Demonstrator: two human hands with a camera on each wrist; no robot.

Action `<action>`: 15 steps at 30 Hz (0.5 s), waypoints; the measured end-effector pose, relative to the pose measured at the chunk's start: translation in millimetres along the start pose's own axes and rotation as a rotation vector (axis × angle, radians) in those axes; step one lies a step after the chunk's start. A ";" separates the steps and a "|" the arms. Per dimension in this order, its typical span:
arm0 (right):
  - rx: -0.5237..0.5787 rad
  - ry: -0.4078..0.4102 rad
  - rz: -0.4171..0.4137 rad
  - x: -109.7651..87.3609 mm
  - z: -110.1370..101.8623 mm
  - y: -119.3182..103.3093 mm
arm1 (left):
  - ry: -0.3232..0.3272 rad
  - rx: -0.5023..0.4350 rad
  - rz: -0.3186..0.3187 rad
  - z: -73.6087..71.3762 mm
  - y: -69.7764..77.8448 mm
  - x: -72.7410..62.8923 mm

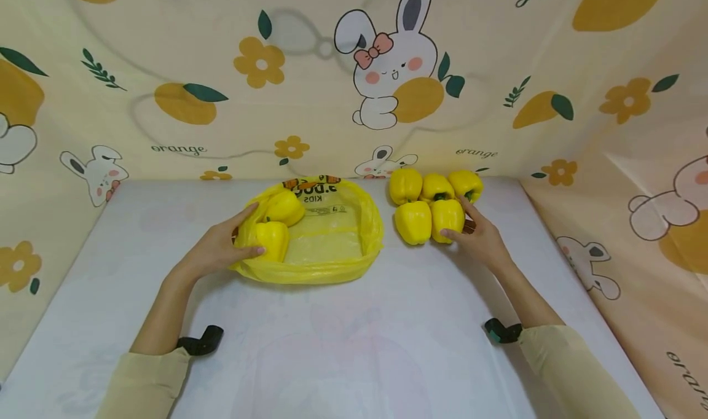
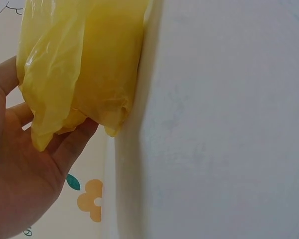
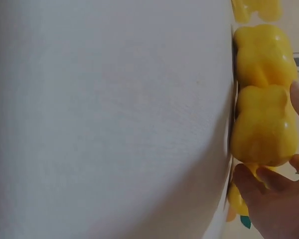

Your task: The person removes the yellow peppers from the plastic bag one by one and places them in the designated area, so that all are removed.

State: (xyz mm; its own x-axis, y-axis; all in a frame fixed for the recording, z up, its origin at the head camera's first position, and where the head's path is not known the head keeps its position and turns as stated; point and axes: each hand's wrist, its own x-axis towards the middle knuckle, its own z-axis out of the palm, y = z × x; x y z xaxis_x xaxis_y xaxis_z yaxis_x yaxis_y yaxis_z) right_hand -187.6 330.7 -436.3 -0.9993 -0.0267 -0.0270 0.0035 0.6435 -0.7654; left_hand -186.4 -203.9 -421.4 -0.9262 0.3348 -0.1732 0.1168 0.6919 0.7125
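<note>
A yellow plastic bag (image 1: pixel 315 274) with dark print lies with its mouth wide and upward in the head view. Two yellow bell peppers (image 1: pixel 273 241) are inside, along its left wall. My left hand (image 1: pixel 217 247) holds that left side, thumb over the rim and fingers outside; the left wrist view shows them against the film of the bag (image 2: pixel 79 64). To the right, my right hand (image 1: pixel 482 239) grips the front right bell pepper (image 1: pixel 448 215), thumb at its front and fingers along its right side. In the right wrist view that pepper (image 3: pixel 265 127) stands between thumb and fingers.
Another yellow pepper (image 1: pixel 413 223) stands just left of the gripped one, with a row of three peppers (image 1: pixel 405 185) behind. They rest on a white tabletop (image 1: pixel 343 345). Patterned cloth (image 1: pixel 310 112) rises behind the table and at both sides.
</note>
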 end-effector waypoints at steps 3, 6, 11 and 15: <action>0.022 0.027 -0.030 0.0 -2.7 -0.3 | 0.005 -0.003 -0.005 -0.1 1.7 0.0; 0.024 0.070 -0.063 1.2 -4.7 -1.8 | 0.000 -0.008 -0.013 0.2 2.1 0.4; 0.029 0.161 -0.132 5.5 -5.6 -10.5 | -0.006 -0.001 -0.011 0.2 0.7 1.3; 0.064 0.230 -0.206 10.1 -4.2 -22.6 | -0.005 -0.001 -0.004 0.2 0.6 1.8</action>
State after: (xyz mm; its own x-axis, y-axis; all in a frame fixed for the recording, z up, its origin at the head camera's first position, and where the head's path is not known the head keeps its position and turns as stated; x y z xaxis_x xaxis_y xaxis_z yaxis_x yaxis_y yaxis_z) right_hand -198.0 319.1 -416.5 -0.9616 0.0264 0.2733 -0.2050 0.5932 -0.7785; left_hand -187.9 -202.7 -421.4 -0.9248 0.3351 -0.1800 0.1123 0.6927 0.7124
